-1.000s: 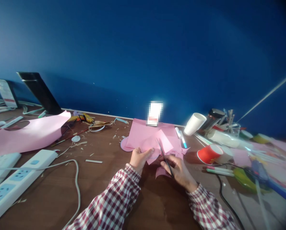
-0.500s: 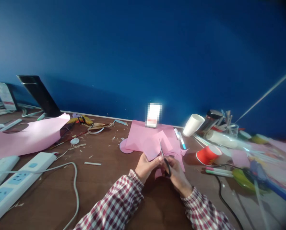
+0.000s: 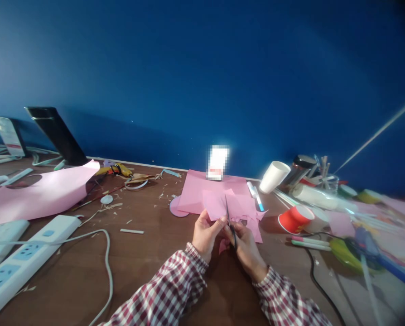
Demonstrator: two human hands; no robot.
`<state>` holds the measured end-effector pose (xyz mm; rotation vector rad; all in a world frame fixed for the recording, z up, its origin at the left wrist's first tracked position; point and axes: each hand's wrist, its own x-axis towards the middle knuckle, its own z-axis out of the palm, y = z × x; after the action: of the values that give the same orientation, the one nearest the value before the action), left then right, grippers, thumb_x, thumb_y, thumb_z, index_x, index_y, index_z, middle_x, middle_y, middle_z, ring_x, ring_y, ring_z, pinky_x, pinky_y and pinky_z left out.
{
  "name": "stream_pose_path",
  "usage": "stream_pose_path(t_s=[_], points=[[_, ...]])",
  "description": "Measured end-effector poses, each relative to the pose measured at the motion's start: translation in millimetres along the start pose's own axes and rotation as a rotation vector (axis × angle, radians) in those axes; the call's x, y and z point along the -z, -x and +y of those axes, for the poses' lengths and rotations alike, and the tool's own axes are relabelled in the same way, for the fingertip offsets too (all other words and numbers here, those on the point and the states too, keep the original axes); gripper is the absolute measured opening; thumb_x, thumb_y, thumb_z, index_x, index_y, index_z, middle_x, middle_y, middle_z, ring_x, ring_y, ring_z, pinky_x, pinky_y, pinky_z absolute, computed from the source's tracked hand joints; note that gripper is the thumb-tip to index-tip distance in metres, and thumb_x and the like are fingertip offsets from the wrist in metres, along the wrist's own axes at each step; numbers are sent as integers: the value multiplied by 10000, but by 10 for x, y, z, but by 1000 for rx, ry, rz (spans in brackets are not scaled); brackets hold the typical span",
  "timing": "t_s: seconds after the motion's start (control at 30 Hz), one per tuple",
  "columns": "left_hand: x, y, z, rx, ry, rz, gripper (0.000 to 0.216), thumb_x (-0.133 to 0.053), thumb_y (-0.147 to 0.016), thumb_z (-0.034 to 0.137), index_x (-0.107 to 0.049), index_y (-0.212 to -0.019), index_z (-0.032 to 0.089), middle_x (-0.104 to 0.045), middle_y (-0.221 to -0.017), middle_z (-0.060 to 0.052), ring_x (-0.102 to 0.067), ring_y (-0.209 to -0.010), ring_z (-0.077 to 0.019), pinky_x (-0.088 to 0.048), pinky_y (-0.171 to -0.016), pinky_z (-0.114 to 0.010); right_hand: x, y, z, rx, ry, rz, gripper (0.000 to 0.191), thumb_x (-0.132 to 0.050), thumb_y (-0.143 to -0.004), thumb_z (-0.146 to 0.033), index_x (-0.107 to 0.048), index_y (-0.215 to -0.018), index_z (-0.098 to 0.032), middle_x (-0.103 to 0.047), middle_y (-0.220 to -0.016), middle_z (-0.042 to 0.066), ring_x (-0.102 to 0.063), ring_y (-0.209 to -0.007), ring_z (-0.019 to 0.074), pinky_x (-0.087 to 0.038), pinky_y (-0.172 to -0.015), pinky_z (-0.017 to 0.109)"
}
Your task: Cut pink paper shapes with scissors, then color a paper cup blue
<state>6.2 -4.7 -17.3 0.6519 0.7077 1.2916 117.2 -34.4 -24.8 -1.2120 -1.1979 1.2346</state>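
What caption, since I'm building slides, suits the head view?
Left hand grips pink paper, right hand scissors, at a cluttered table.

pink sheet [image 3: 213,204]: matt paper | scissors [image 3: 227,209]: metal | tabletop [image 3: 151,251]: smooth wood-look | power strip [image 3: 36,244]: smooth plastic | sleeves [image 3: 175,283]: cloth

A white cup [image 3: 274,177] stands behind a red cup [image 3: 295,219]; at far left, a cable [image 3: 109,271] crosses a power strip [image 3: 32,250].
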Motion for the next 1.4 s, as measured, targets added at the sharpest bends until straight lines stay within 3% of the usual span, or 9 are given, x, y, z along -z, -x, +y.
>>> stream_pose_path(t_s=[0.13,0.3,0.43,0.53,0.7,0.8,0.93,1.4], points=[[-15,4,11,-66,-96,39,353,-742,-621,343,-616,-878,136,-675,-745,-49,-622,-620,-146,-500,-615,-263,-18,0,13,-29,-29,18,319,-609,-791,-423,-629,-954,-149,-521,-545,-32,-461,-457,107,-371,-423,207],[36,-11,-9,-48,-276,179,340,-692,-645,439,-666,-687,102,-673,-649,-70,-624,-597,-174,-480,-549,-251,-75,26,-113,51,68,22,246,-668,-754,-361,-661,-877,-149,-567,-580,-13,-508,-503,120,-426,-468,216],[51,-19,-23,-3,-245,249,385,-720,-613,436,-682,-737,74,-678,-655,-90,-619,-567,-178,-485,-533,-268,-117,58,-180,112,124,17,237,-656,-767,-356,-669,-893,-155,-663,-747,54,-606,-654,175,-515,-638,275],[21,-1,-27,34,-168,291,409,-749,-586,409,-674,-771,53,-661,-615,-86,-598,-519,-163,-479,-505,-269,-120,65,-144,135,140,14,256,-657,-769,-349,-658,-934,-153,-682,-810,76,-624,-689,192,-523,-681,297],[-28,41,-39,97,-113,285,391,-764,-573,388,-657,-750,56,-625,-539,-57,-558,-442,-139,-440,-434,-250,-96,45,-67,137,171,28,258,-642,-781,-343,-645,-952,-150,-676,-737,52,-601,-590,170,-526,-637,297],[-39,47,-38,108,-117,283,365,-764,-571,391,-648,-695,68,-601,-499,-40,-543,-420,-133,-419,-409,-242,-85,37,-73,147,192,32,239,-639,-782,-329,-649,-940,-149,-678,-769,59,-618,-638,181,-524,-632,287],[-56,49,-13,115,-95,279,352,-775,-558,368,-665,-706,68,-609,-506,-36,-546,-427,-128,-431,-428,-242,-80,35,-101,169,175,26,197,-645,-777,-298,-653,-921,-165,-671,-793,49,-625,-709,185,-522,-657,273],[-44,55,-22,109,-78,230,340,-767,-568,366,-679,-706,67,-614,-500,-42,-549,-422,-133,-448,-438,-252,-83,40,-141,157,208,37,158,-634,-780,-307,-650,-870,-178,-639,-691,28,-574,-626,177,-494,-565,267]])
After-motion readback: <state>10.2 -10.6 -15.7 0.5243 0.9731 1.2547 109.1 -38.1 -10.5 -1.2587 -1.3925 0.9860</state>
